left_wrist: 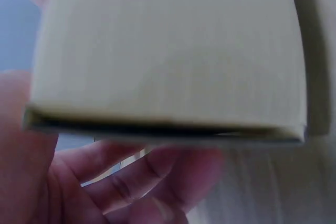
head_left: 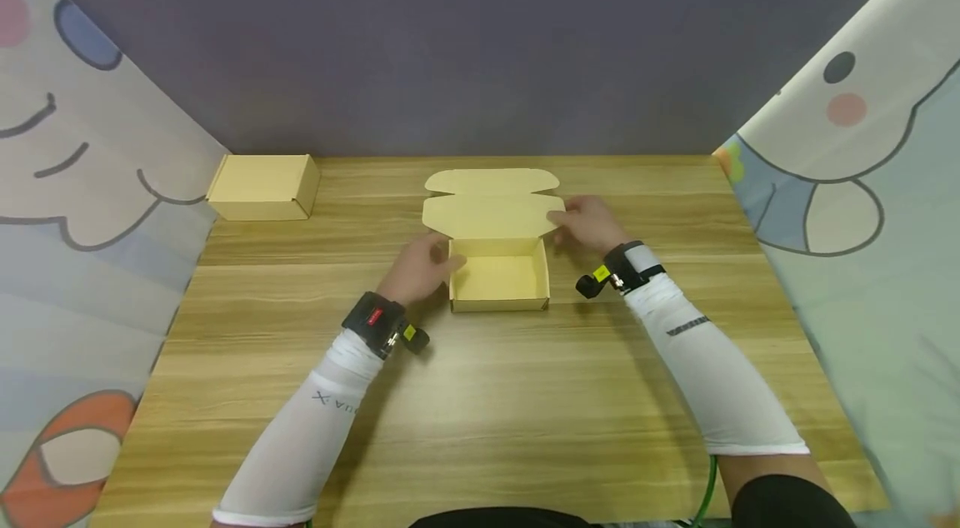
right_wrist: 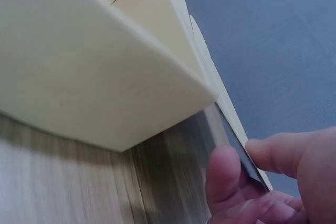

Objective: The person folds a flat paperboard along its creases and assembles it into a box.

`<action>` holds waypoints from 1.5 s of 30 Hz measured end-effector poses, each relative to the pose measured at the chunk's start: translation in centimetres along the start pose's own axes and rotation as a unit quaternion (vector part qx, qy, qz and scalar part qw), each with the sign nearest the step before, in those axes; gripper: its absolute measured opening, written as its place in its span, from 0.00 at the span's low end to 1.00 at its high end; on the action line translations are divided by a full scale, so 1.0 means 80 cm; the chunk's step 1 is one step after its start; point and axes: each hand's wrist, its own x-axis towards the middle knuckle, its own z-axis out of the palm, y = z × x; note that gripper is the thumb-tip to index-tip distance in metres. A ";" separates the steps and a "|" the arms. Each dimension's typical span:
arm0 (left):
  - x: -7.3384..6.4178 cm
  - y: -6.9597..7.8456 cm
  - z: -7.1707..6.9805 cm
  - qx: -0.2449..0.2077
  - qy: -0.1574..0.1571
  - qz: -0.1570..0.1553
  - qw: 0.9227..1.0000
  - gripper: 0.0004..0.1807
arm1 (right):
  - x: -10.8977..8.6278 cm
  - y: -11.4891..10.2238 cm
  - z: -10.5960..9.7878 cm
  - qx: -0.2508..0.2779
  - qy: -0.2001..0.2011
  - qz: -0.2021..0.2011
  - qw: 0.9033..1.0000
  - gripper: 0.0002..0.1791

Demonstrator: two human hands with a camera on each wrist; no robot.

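Observation:
An open cardboard mailer box [head_left: 498,305] stands on the table, its lid and front flap laid back away from the person. The left hand [head_left: 422,268] holds the box's left side, thumb at the wall's top edge. In the left wrist view, curled fingers [left_wrist: 168,174] show below the wall's dark edge; their exact contact is partly hidden. At the lid's right end, the right hand [head_left: 588,224] pinches the side flap. The right wrist view shows thumb and fingers [right_wrist: 278,153] on either side of that thin flap [right_wrist: 236,124].
A closed cardboard box [head_left: 262,186] sits at the table's far left corner. The wood-grain table [head_left: 525,420] meets a dark grey panel [head_left: 480,37] at the back. Cartoon-printed sheets [head_left: 847,153] flank both sides. A green cable [head_left: 707,490] hangs by the right arm.

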 end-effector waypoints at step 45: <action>0.016 0.019 -0.029 -0.236 0.241 0.102 0.936 0.11 | -0.061 -0.036 0.024 -0.067 0.181 -0.204 0.960 0.15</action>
